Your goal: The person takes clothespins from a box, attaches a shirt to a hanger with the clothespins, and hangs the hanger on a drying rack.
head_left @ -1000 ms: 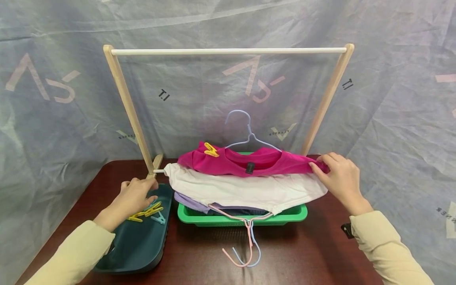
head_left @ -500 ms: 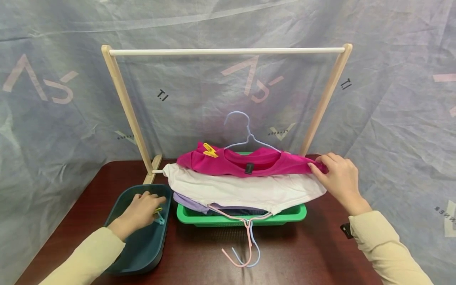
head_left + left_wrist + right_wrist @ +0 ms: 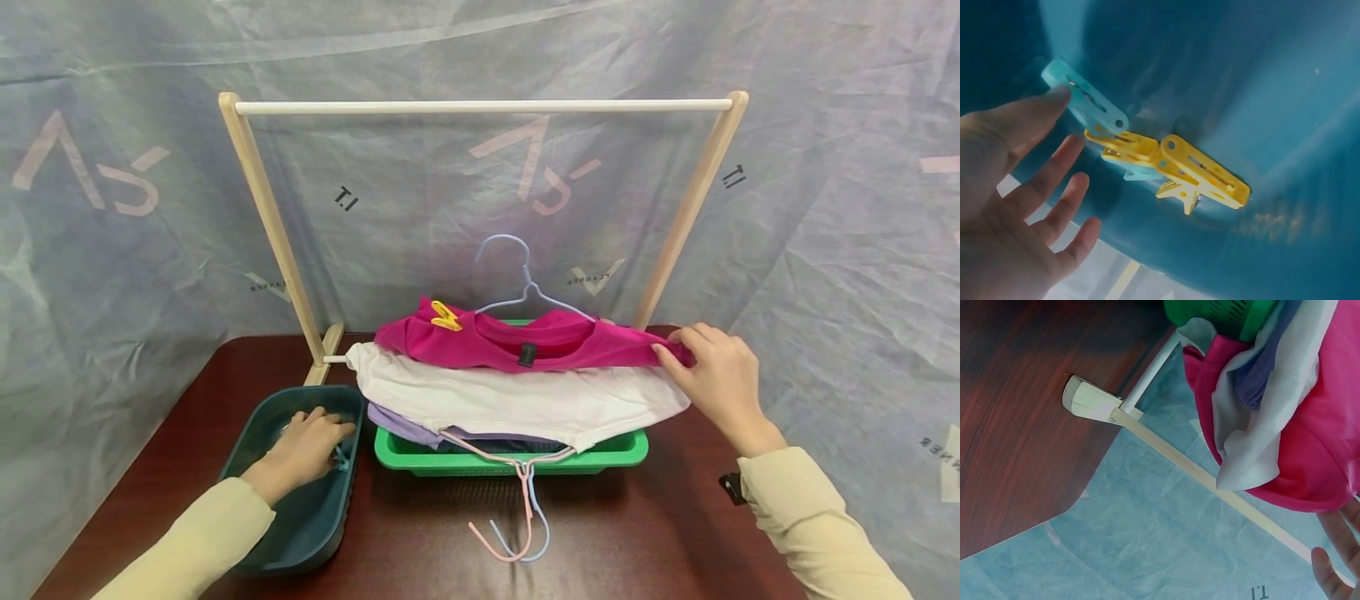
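Down in the dark bin (image 3: 296,529), we have the left hand (image 3: 306,444), its fingers loosely spread and nothing clasped among them. The thumb tip is right at a light-blue clip (image 3: 1085,97), though we can't tell whether it touches. Just beyond those fingertips we see yellow clips (image 3: 1207,172) bunched together, overlapping, with a bit more light blue underneath.

Over to the right hand (image 3: 720,375), and here we have a pinch: thumb and fingers are closed on the sleeve end of the pink shirt (image 3: 495,358), which stretches away from that grip toward the left-hand side. At the shirt's far shoulder from the pinch, we spot a single yellow clip (image 3: 446,316). Between the two hands, a blue hanger (image 3: 532,287) lifts its hook above the pink neckline.

Just nearer to us than the pinched sleeve lies the white shirt (image 3: 517,400), with purple cloth (image 3: 405,425) peeking out beneath, all over the green basket (image 3: 510,467). A pink hanger (image 3: 528,508) pokes its hook past the near rim, between our two hands. Beyond both grips stands the wooden rack (image 3: 264,208).
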{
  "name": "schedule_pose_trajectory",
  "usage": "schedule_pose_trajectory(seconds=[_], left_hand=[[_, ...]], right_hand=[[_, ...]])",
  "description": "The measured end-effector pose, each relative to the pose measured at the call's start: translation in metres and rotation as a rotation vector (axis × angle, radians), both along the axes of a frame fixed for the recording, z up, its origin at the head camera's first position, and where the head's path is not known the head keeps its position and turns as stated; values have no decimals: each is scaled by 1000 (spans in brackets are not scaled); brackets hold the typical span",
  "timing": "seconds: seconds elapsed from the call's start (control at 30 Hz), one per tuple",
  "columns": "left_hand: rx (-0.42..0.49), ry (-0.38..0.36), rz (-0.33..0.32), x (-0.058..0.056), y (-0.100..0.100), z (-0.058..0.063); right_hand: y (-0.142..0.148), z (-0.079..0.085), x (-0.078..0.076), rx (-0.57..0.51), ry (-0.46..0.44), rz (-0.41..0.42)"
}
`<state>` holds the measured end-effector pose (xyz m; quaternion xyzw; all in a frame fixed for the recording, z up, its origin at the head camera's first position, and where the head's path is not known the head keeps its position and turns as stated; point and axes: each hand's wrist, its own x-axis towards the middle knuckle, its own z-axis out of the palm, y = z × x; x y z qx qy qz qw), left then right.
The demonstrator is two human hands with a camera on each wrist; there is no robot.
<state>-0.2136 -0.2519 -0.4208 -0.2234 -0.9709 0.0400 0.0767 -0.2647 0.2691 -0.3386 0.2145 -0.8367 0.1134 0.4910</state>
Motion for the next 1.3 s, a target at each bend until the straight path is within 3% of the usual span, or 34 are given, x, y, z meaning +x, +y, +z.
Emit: schedule_pose_trajectory(seconds=[0.73,1.3], left_hand=[[-124,33,6,-2,-9,-9],[-69,34,48,-2,-14,-2]], right_hand=[[0,1,2,5,-24,-7],[0,-1,2,6,-45,-16]])
